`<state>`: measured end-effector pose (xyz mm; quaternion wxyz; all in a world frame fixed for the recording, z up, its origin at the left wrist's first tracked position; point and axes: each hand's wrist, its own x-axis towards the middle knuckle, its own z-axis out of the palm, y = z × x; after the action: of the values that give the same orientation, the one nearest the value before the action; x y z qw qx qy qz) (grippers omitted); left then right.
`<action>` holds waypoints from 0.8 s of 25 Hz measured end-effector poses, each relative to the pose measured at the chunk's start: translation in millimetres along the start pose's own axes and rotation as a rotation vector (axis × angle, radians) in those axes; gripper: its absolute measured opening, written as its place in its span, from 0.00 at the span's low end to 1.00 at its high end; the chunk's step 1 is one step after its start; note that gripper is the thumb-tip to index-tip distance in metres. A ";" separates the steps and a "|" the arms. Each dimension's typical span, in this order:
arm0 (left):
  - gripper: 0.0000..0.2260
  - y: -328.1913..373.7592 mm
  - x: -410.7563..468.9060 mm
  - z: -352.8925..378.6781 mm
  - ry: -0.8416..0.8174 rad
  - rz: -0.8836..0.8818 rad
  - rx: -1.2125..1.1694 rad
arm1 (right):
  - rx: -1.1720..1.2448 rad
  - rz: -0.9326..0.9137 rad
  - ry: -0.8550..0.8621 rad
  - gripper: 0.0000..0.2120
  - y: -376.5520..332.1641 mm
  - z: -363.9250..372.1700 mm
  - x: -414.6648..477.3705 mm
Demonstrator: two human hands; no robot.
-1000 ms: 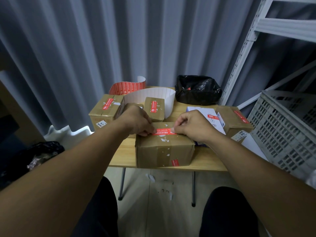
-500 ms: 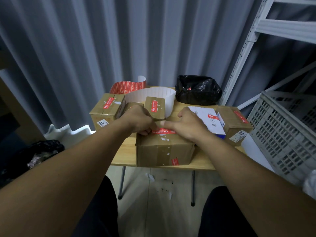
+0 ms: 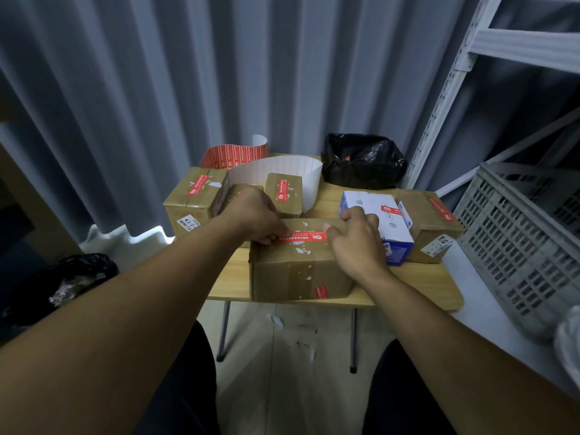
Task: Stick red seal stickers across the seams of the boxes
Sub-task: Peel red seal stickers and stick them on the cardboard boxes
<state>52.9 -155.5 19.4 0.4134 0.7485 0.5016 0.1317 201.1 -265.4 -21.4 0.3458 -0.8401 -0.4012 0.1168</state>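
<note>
The red seal sticker [image 3: 303, 237] lies flat along the top of the front box [image 3: 298, 271], between our two hands. Half a second ago the right hand's forefinger lay stretched along it toward the left hand and covered much of it. Now that hand has drawn back to the sticker's right end, so nearly the whole red strip shows. The box has not shifted on the table [image 3: 417, 287].

Our left hand [image 3: 254, 215] is knuckles-up with its fingers curled under, the tips holding the sticker's left end down on the cardboard. Our right hand [image 3: 354, 243] clasps the box's far right corner: its thumb tip sits at the sticker's right end and its fingers bend over the far edge.

The left end of the sticker is hidden beneath the left fingertips, and its print is too small to read. Just beyond the left hand a small brown box [image 3: 232, 193] is mostly covered by it. Just right of the right hand stands a white-and-blue box [image 3: 376, 211], its near corner hidden behind that hand. Beyond both hands a white backing strip [image 3: 282, 167] curls upright.
</note>
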 end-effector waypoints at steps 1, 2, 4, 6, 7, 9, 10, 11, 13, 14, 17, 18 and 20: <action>0.14 0.0 0.0 0.3 0.001 -0.001 0.001 | -0.010 0.000 0.009 0.19 -1.1 0.2 0.2; 0.13 0.0 -0.2 0.5 0.003 0.000 0.001 | -0.038 -0.006 0.024 0.19 -2.9 0.6 0.4; 0.12 -1.5 -0.6 1.2 0.013 0.010 -0.008 | -0.120 -0.047 0.048 0.23 -7.5 2.1 -0.1; 0.11 -2.5 -1.8 1.3 0.021 0.027 -0.021 | -0.170 -0.094 0.029 0.27 -10.7 4.8 -2.4; 0.10 -2.7 -2.6 1.2 0.021 0.031 -0.030 | -0.177 -0.103 0.012 0.28 -11.5 5.9 -3.8; 0.08 -3.8 -3.8 -0.2 0.017 0.030 -0.052 | -0.182 -0.105 -0.001 0.28 -11.6 6.8 -5.4; 0.07 -5.1 -4.3 -1.0 0.019 0.028 -0.078 | -0.184 -0.100 -0.002 0.28 -11.5 6.8 -5.7; 0.04 -6.7 -4.7 -1.6 0.035 0.027 -0.123 | -0.186 -0.093 0.000 0.28 -12.0 6.6 -6.2; 0.02 -12.0 -4.5 -2.4 0.122 0.018 -0.249 | -0.208 -0.079 0.003 0.30 -15.0 6.9 -7.2; 0.02 -15.4 -4.2 -2.5 0.177 -0.005 -0.319 | -0.233 -0.073 0.004 0.31 -17.5 8.1 -8.4; 0.05 -21.7 -3.5 -2.5 0.240 -0.099 -0.516 | -0.336 -0.060 0.011 0.36 -26.3 14.5 -12.5; 0.06 -22.2 -3.6 -2.7 0.229 -0.115 -0.548 | -0.364 -0.053 0.009 0.37 -29.5 16.6 -13.2; 0.06 -22.1 -3.8 -3.5 0.206 -0.123 -0.542 | -0.400 -0.035 -0.003 0.39 -36.4 20.9 -13.1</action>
<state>34.8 -153.6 5.9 0.5524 0.5616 0.5317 0.3111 161.1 -249.1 -13.3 0.1734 -0.8848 -0.4314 0.0302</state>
